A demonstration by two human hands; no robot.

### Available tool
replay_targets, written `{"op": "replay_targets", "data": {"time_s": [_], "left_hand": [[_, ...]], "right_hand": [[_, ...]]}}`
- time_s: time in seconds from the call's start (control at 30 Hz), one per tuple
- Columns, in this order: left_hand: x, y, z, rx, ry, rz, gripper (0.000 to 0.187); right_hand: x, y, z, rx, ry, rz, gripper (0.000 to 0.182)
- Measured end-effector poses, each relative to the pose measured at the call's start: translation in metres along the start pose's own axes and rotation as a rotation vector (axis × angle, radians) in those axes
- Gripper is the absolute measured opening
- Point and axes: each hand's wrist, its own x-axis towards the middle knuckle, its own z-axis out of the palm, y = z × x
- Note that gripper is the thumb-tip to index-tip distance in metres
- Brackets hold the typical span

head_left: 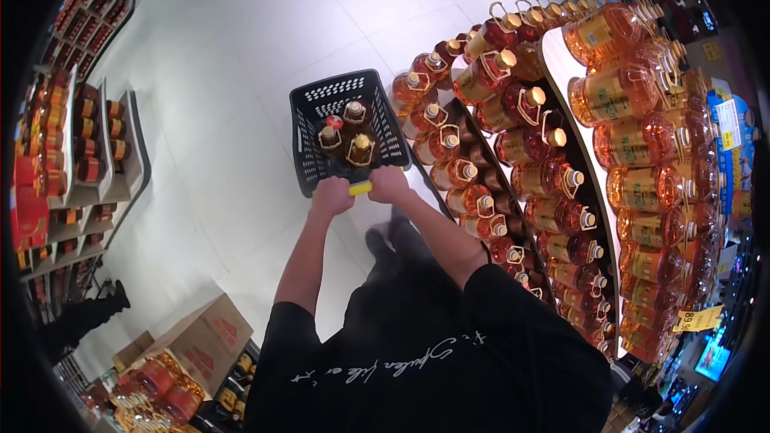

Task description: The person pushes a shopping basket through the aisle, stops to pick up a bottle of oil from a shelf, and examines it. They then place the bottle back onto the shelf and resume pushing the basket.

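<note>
Both my hands are wrapped round the yellow handle (360, 188) of a dark shopping basket (305, 124) with perforated sides. On the handle's left part is my left hand (333, 196), closed. My right hand (389, 184) grips the right part, close beside it. Inside the basket stand several bottles, among them a large one with a gold cap (362, 142) and one with a pale cap (354, 110). A small red item (334, 122) shows next to them. The lower parts of the bottles are hidden by the basket and one another.
Tiered shelves of large amber oil bottles (634, 144) rise close on my right, near the basket. Stocked shelves (120, 152) stand at the left. A cardboard box (212, 337) sits at lower left, near a person's dark-clothed leg (92, 309). Pale floor tiles (216, 112) lie between.
</note>
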Motion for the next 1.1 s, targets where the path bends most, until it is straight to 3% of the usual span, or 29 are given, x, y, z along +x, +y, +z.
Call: {"op": "replay_targets", "data": {"time_s": [0.33, 0.83, 1.1], "left_hand": [[0.093, -0.047, -0.063, 0.083, -0.013, -0.011, 0.021], [0.252, -0.088, -0.142, 0.239, -0.169, 0.118, 0.017], [0.309, -0.104, -0.163, 0.225, -0.139, 0.195, 0.019]], "right_hand": [[0.097, 0.004, -0.045, 0.061, -0.036, 0.089, 0.022], [0.22, 0.052, -0.109, 0.309, -0.023, 0.159, 0.021], [0.266, 0.075, -0.134, 0.344, -0.024, 0.164, 0.022]]}}
